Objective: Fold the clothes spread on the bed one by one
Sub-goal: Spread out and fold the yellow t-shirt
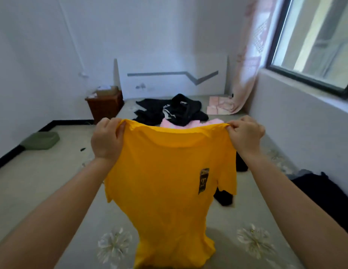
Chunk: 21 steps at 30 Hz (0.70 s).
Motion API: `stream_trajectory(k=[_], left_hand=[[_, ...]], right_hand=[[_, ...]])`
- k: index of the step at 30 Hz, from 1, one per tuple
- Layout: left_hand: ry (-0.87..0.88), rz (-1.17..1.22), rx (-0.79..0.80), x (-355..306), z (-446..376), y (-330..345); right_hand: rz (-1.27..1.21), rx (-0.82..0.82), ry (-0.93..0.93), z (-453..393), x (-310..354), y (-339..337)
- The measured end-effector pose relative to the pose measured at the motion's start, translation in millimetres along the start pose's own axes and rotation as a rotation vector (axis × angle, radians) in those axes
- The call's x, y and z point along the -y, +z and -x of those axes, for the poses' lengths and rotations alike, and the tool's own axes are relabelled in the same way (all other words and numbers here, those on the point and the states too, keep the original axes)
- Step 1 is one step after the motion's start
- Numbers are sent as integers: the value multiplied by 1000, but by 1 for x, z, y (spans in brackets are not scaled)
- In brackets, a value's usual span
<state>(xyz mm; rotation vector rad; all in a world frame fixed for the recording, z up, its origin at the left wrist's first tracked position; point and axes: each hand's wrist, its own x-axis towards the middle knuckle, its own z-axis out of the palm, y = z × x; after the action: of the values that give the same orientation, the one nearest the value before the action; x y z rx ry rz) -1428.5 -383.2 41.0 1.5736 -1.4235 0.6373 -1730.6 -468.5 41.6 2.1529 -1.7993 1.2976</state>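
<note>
Yellow T-shirt hanging between both hands, left hand and right hand each pinching a shoulder, above bed

Both bare forearms are stretched forward and raised toward twelve o'clock, set apart from each other. The left hand is curled into a pinching grip at ten o'clock; the right hand is curled likewise at two o'clock, knuckles turned upward.
</note>
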Motion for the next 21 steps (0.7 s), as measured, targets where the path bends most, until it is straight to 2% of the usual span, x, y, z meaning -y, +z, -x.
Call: stream_trajectory(k=[3,5,12,16,21], left_hand=[[87,2,-81,-6,-9,-38],[139,-12,-122,-9,-5,-60],[92,-64,-249,-8,10,-121],[4,-73,-258,-3,12,-143],[150,-107,-379,20,8,-164]], right_hand=[[-57,-201,-15,16,21,-25],[-93,-279,-5,31,34,-37],[-206,-419,32,63,76,-64],[-259,-426,38,67,101,-71],[-265,-492,10,66,126,-69]])
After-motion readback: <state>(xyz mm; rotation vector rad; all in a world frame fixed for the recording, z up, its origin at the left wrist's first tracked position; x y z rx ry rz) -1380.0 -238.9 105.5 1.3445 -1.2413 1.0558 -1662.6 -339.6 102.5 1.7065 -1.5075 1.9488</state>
